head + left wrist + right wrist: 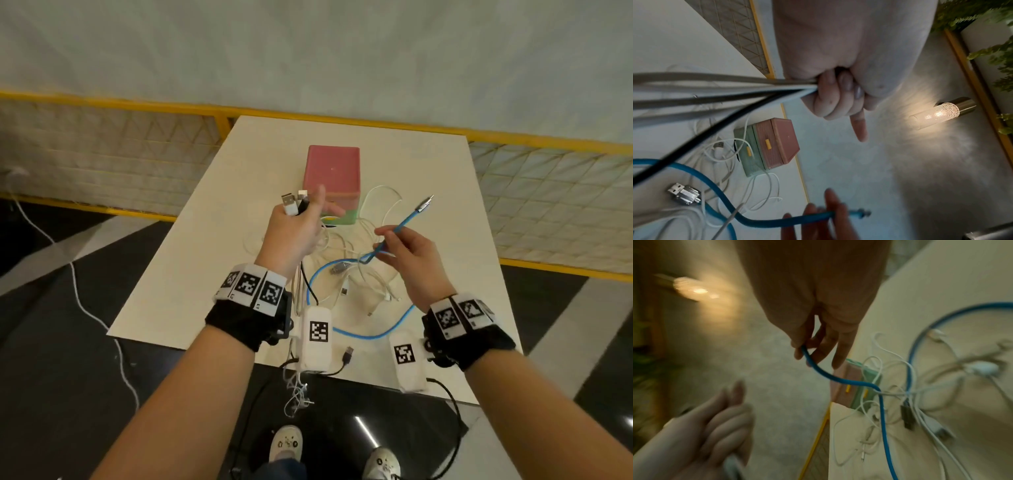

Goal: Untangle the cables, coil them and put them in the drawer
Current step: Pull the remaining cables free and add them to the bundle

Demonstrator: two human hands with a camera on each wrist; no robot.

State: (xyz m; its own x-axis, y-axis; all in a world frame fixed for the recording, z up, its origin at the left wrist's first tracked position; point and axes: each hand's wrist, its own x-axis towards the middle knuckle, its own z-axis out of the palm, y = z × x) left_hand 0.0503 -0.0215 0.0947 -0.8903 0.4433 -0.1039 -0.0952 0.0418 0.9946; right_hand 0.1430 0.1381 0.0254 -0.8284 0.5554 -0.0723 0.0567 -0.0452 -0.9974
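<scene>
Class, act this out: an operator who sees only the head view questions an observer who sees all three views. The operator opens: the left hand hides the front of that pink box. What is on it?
Observer: The left wrist view shows the drawer box has two drawers, a pink drawer above a green drawer, each with a yellow handle.
Operator: Are they open?
Observer: Both look shut.
Operator: Is anything in the way of them?
Observer: A white cable crosses the green drawer's front, close to its handle.
</scene>
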